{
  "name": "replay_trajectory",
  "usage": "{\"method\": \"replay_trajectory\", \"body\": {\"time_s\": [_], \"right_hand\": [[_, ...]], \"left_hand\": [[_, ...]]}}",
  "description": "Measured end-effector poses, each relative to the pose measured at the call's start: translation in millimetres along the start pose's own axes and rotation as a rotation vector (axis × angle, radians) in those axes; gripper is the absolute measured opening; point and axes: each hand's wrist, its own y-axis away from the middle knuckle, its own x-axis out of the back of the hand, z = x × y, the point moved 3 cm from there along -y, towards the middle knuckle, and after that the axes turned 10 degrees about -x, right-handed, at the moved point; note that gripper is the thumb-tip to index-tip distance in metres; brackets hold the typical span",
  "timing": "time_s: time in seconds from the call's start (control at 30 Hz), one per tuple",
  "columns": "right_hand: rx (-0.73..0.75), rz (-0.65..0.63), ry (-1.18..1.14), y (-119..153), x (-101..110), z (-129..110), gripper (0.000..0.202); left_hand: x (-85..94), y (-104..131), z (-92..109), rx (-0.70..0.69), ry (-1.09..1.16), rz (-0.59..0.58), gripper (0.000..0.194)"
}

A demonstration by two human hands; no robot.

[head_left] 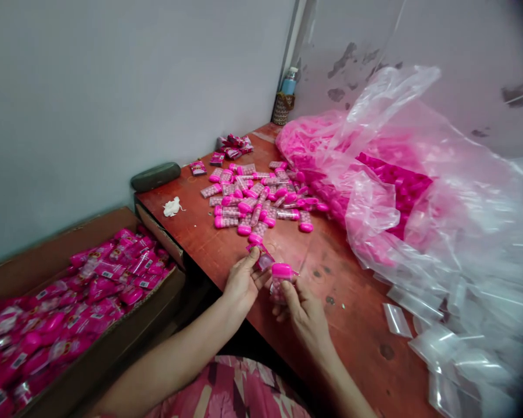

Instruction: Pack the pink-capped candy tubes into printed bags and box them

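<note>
Over the near edge of the table, my left hand [242,278] pinches a small pink printed wrapper [265,260] between thumb and fingers. Close beside it, my right hand [303,305] grips a small clear container [281,271] with a bright pink cap, held cap up and filled with pale pink balls. Whether the wrapper touches the container I cannot tell. Just beyond my hands lies a loose pile of similar pink-capped containers [261,200] on the reddish table [331,331].
On the left, a cardboard box [157,302] holds many pink wrapped packs [108,267]. A large plastic bag [370,215] of pink pieces covers the right side, with clear sleeves [396,319] near it. Folded wrappers [235,148], a dark case [157,176] and a bottle [289,82] stand farther back.
</note>
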Motion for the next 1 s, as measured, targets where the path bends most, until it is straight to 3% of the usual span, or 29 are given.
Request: {"method": "replay_trajectory", "body": {"time_s": [0.2,0.47,0.73,0.9,1.0], "right_hand": [[0.057,0.07,0.038,-1.8,-5.7,5.9,0.023],[-0.041,-0.073,-0.249,-0.5,-12.3,0.7,0.029],[0.045,0.03,-0.095,-3.1,-9.0,8.5,0.026],[-0.036,-0.127,-0.234,-5.0,-10.3,2.2,0.029],[-0.053,-0.127,-0.3,-5.4,-9.7,0.7,0.028]], "left_hand": [[-7.1,7.7,-5.1,-0.026,-0.011,-0.103,0.02],[-15.1,17.2,4.6,-0.107,-0.283,-0.301,0.033],[-11.9,14.7,0.4,-0.015,-0.383,-0.397,0.026],[-14.1,14.4,6.3,0.002,-0.455,-0.539,0.026],[-13.9,14.5,7.5,0.017,-0.492,-0.583,0.026]]}}
